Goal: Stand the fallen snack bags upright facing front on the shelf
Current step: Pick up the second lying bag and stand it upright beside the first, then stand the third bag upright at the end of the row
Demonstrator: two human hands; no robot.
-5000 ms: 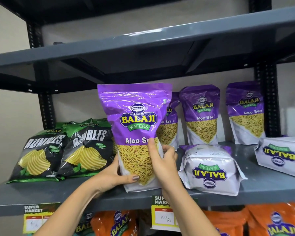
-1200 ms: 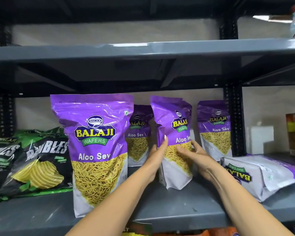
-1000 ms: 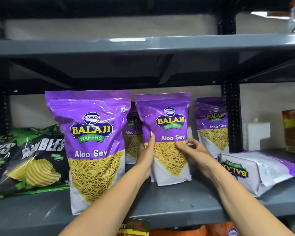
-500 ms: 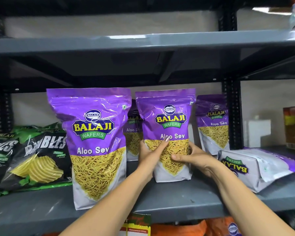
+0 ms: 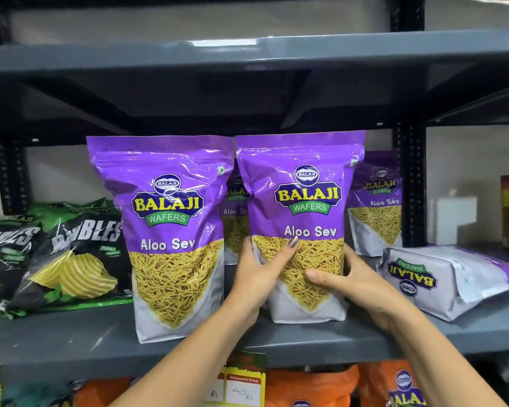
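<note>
- Both hands clasp one purple Aloo Sev bag, the held bag (image 5: 301, 207), which stands upright, label to the front, near the shelf's (image 5: 71, 339) front edge, about mid-length.
- The left hand (image 5: 262, 274) wraps the bag's left side, fingers curled across the front over the yellow window, thumb hidden behind.
- The right hand (image 5: 353, 282) wraps the right side, thumb laid flat across the front lower down, fingers hidden behind.
- The bag's base touches the shelf.
- Just beside it on the left stands the left bag (image 5: 168, 230), upright, facing front, at the front edge; their top corners touch or nearly so.
- Two more purple bags stand upright at the back: the middle one (image 5: 234, 212) mostly hidden between the front pair, the right one (image 5: 376, 207) beside the upright post.
- A fallen bag (image 5: 450, 277) lies on its side toward the shelf's right end, logo upside down.
- Green-black chip bags (image 5: 71, 254) lean back at the left end.
</note>
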